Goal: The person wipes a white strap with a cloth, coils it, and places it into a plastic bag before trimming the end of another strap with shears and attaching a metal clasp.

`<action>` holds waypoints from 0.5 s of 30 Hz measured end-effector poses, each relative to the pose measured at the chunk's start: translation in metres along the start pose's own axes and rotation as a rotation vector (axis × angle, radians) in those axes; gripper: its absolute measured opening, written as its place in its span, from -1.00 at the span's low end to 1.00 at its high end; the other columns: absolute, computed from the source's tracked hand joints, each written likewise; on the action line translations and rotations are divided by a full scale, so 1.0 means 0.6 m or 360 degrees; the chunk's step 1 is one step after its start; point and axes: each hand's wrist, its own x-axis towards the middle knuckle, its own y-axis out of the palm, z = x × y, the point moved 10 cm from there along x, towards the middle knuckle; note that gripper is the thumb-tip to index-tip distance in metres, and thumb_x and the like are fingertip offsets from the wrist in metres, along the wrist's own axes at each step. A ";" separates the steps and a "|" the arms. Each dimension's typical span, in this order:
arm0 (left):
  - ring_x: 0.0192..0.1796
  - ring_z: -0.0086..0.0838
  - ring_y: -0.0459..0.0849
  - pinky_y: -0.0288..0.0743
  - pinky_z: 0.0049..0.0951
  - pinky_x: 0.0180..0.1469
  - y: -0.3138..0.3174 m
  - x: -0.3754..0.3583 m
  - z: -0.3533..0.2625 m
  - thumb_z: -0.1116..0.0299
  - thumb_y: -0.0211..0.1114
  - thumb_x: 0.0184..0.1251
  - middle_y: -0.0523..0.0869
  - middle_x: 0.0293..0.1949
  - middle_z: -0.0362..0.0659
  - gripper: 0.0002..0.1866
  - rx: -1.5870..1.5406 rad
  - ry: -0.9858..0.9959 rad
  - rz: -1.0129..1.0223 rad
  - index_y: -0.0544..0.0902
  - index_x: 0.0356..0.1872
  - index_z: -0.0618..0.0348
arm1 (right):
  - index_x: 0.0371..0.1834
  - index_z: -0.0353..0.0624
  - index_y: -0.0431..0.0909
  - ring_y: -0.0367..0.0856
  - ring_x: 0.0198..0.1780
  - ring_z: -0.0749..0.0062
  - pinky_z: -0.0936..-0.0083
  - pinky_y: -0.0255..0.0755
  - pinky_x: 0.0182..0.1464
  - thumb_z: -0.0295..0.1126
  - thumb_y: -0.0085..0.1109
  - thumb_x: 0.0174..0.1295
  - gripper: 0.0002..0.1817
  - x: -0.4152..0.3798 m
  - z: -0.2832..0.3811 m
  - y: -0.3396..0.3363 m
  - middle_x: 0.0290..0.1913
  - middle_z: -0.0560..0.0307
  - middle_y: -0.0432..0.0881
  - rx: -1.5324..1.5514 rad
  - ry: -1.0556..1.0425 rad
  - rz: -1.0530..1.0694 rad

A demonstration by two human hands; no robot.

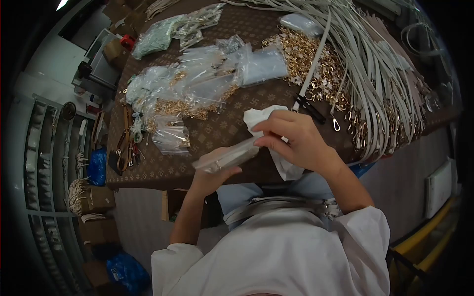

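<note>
In front of my body, my left hand (pixel 210 180) grips a long clear plastic bag (pixel 229 159), with the thumb along its near side. At the bag's right end, the thumb and forefinger of my right hand (pixel 298 138) are pinched together on its edge. A crumpled white sheet of tissue or cloth (pixel 257 116) shows behind and below my right hand, its lower part reaching past the table edge. Just beyond that hand lies a black tool or clip (pixel 312 109). A gold snap hook (pixel 336 124) lies to its right.
On the brown patterned table (pixel 237 116), filled plastic bags (pixel 192 79) and small gold parts spread across the left and middle. A heap of gold hooks (pixel 308 59) lies at the back, beside many pale straps (pixel 370 64). Shelves (pixel 49 158) stand at far left.
</note>
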 end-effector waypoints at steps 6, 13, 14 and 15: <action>-0.37 -0.52 0.66 0.54 -0.56 -0.34 0.023 0.035 0.037 0.59 0.30 0.04 0.68 -0.36 -0.13 -0.79 -0.0535 -0.0861 0.0579 0.60 -0.25 0.32 | -0.49 -0.24 0.58 0.52 -0.53 0.31 0.53 0.34 -0.49 -0.51 0.30 -0.09 -0.90 -0.133 -0.033 -0.017 -0.56 0.12 0.56 0.0269 0.0484 0.0305; 0.09 -0.18 0.50 0.32 -0.21 0.22 -0.293 0.302 0.030 0.25 0.07 0.34 0.56 -0.06 0.09 -0.62 -0.1380 -0.0007 -0.0617 0.42 0.02 0.36 | -0.49 -0.21 0.58 0.56 -0.37 0.05 0.26 0.45 -0.28 -0.42 0.18 -0.04 -0.91 -0.445 -0.152 0.072 -0.46 -0.01 0.57 -0.0568 0.1088 0.1284; 0.09 -0.18 0.50 0.32 -0.21 0.22 -0.287 0.296 0.002 0.25 0.07 0.34 0.56 -0.06 0.09 -0.62 -0.1382 -0.0014 -0.0629 0.42 0.02 0.36 | -0.49 -0.20 0.58 0.56 -0.35 0.02 0.24 0.45 -0.26 -0.42 0.16 -0.04 -0.90 -0.468 -0.165 0.066 -0.44 -0.02 0.57 -0.0707 0.1161 0.1316; 0.13 -0.14 0.45 0.27 -0.18 0.24 -0.277 0.271 -0.015 0.24 0.04 0.35 0.54 -0.03 0.11 -0.61 -0.1425 -0.0102 -0.0845 0.43 0.02 0.37 | -0.49 -0.20 0.58 0.56 -0.35 0.02 0.24 0.45 -0.26 -0.42 0.16 -0.04 -0.90 -0.473 -0.164 0.063 -0.44 -0.02 0.57 -0.0703 0.1162 0.1324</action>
